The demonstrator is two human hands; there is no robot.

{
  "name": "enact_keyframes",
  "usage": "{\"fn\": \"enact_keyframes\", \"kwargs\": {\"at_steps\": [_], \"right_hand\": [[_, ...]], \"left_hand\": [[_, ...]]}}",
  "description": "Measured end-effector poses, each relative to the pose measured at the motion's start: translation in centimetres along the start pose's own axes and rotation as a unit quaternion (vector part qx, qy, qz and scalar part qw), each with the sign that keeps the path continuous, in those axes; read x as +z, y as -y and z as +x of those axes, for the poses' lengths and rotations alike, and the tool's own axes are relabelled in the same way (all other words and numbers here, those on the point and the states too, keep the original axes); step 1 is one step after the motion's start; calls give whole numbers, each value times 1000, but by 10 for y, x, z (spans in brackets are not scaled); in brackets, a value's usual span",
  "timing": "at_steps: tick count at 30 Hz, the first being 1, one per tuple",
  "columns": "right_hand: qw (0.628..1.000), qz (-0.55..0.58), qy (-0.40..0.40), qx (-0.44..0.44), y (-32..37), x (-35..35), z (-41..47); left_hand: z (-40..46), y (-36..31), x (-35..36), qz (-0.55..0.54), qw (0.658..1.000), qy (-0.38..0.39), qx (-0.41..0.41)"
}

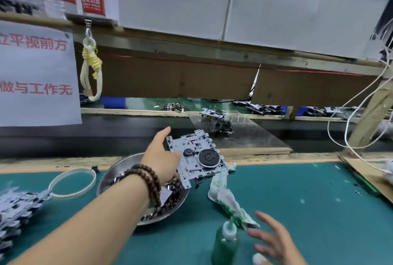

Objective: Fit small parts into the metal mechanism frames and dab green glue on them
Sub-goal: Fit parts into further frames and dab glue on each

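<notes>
Frame (pixel 196 156), metal, carrying a black round wheel, is held tilted above the far edge of the green mat (pixel 297 201). Left hand (pixel 161 154) grips its left edge, thumb on top, fingers behind. Right hand (pixel 274 241) hovers with fingers spread and released, just beside the green glue bottle (pixel 225 241), apart from it. Steel dish (pixel 119 171) of small parts lies under the left wrist. Glue-stained rag (pixel 225 196) lies between frame and bottle.

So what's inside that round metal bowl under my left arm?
The metal bowl holds a heap of small dark parts and a white slip. The left hand and wrist cover its middle, hiding what lies there.
</notes>
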State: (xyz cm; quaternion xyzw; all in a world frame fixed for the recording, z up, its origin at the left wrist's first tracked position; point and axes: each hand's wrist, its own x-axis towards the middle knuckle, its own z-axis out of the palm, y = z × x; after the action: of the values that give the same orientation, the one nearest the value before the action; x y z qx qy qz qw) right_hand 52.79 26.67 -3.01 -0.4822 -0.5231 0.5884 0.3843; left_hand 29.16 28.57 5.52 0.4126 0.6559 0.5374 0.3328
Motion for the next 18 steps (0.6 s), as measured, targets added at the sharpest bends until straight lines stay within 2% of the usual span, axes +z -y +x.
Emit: {"fn": "enact_keyframes", "kwargs": {"at_steps": [3,6,9,12,18], "right_hand": [[997,50,-21,-58,24,-22,21],[989,143,20,-16,59,-16,59],[984,174,45,8,74,-12,107],[984,173,30,-7,78,-13,143],[989,143,-24,31,68,-20,205]], "left_hand": [[27,-9,17,21,999,30,-2],[54,-12,41,25,997,77,-11],[82,-9,64,34,993,112,-27],[119,-5,80,49,990,122,-51],[179,8,115,116,987,100,-47]]}}
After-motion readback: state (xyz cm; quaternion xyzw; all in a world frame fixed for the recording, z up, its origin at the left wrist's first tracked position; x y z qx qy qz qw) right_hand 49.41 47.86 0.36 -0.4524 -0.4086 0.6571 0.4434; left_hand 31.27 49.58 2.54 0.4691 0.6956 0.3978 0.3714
